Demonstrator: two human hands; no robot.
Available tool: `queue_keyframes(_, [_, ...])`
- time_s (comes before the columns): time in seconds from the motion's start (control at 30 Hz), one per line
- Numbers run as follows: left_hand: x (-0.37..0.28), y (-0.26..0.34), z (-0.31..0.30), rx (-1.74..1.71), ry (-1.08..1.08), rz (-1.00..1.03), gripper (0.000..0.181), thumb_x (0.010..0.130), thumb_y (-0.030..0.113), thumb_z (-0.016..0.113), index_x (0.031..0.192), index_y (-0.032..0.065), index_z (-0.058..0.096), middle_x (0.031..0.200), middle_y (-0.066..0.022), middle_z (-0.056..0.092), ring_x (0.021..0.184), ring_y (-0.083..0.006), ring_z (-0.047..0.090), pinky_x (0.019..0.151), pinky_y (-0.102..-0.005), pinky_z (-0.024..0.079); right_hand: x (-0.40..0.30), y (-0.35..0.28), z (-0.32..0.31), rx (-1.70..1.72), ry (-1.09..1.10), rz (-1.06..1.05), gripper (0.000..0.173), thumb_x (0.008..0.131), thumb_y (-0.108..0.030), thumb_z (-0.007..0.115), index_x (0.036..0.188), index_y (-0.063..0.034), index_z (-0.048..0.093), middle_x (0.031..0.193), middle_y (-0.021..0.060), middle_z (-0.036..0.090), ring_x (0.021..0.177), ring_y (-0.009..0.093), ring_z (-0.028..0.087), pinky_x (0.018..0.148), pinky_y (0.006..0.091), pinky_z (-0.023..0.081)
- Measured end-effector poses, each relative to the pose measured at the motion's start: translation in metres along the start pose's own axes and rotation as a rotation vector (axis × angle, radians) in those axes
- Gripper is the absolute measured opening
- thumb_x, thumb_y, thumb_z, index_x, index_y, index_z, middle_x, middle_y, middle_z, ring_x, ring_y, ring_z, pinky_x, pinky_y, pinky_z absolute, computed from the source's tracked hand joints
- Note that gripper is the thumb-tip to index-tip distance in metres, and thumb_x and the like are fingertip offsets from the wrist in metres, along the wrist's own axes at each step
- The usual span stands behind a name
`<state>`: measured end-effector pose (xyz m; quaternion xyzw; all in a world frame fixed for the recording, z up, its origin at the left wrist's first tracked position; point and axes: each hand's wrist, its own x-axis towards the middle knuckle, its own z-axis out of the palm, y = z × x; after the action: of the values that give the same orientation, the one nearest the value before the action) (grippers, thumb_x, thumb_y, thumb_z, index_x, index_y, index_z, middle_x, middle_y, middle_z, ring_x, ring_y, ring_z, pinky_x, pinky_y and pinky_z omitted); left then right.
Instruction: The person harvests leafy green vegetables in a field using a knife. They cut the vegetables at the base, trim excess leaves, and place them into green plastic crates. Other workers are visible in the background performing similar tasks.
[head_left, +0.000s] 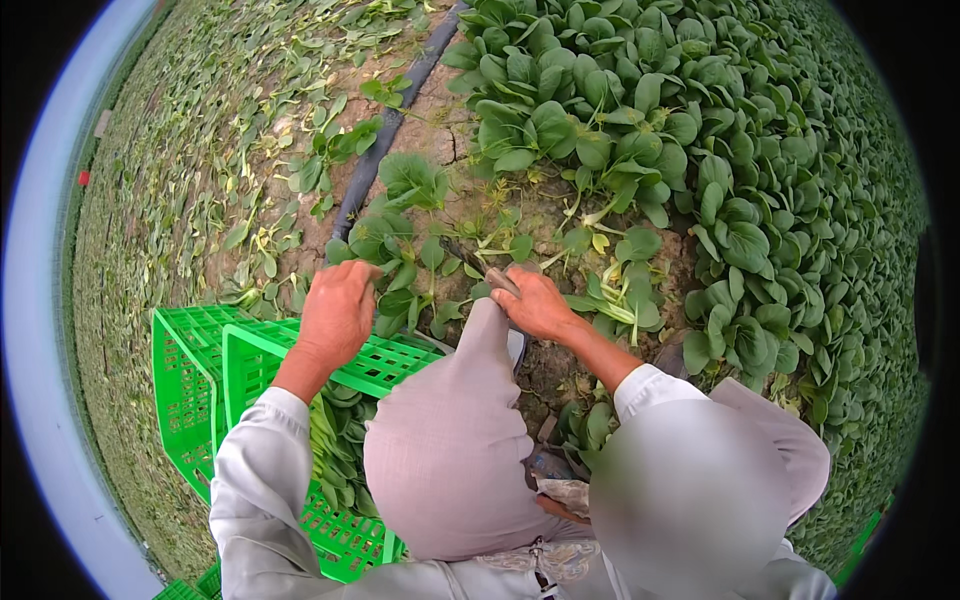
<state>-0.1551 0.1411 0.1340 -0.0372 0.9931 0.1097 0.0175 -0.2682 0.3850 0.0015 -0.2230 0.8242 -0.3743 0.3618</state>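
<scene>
My right hand (534, 301) is closed round the wooden handle of a knife (501, 280), its dark blade angled up and left over low leafy greens. Further left, my left hand (339, 309) hovers by the rim of a green plastic crate (300, 341), fingers curled downward; its fingertips are hidden, so whether it holds anything does not show. Cut leafy greens (341, 442) lie inside the crate. Beside the left hand stand leafy green plants (382, 236). Pulled or cut greens with pale stems (619, 296) lie on the soil right of the knife.
Dense rows of leafy greens (750, 150) fill the right side. A black hose (382, 142) runs up the cracked soil. Scattered leaves (247, 165) cover the ground at left. My knees and another green crate's edge (862, 544) are lower in view.
</scene>
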Motion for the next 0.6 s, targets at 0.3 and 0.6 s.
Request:
queue_keyframes(0.3, [0.162,-0.048,0.182,0.723,-0.300,0.572,0.023,0.081,0.016,0.053,0.097,0.0037,0.066,0.105,-0.0126,0.064,0.109,-0.0274,0.057,0.108,-0.0404,0.033,0.118,0.056,0.032,0.288,0.120,0.024,0.035,0.090,-0.028,0.056,0.103,0.0040,0.056,0.099,0.0290,0.063,0.095,0.045,0.060,0.083,0.0508,0.046])
queue_keyframes(0.6, [0.178,-0.102,0.201,0.729,-0.210,0.171,0.025,0.083,0.014,0.057,0.107,0.0070,0.062,0.104,-0.0098,0.063,0.100,-0.0247,0.058,0.085,-0.0398,0.045,0.162,0.049,0.043,0.269,0.021,0.020,0.032,0.091,-0.025,0.056,0.104,0.0040,0.053,0.094,0.0288,0.064,0.092,0.047,0.060,0.080,0.0521,0.046])
